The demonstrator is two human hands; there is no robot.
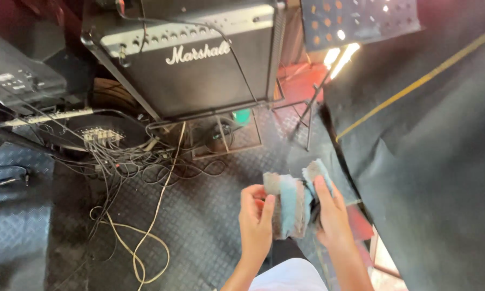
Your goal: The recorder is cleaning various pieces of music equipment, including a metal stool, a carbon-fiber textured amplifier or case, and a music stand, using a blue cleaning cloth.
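At the far left a tangle of cables (124, 161) sprawls over the ribbed floor mat (199, 215) below a black guitar amplifier (194, 59). Nearer the middle, the left hand (256, 218) has its grip clamped on one edge of a folded grey-and-teal cloth (288, 207), thumb over the front; the right hand (331, 215) pinches the other edge, fingers closed on a teal flap. The cloth hangs between both hands, above the floor. To handle it well, the person would best keep both edges taut — and step clear of the cables — beside the dark cover (431, 161) at right.
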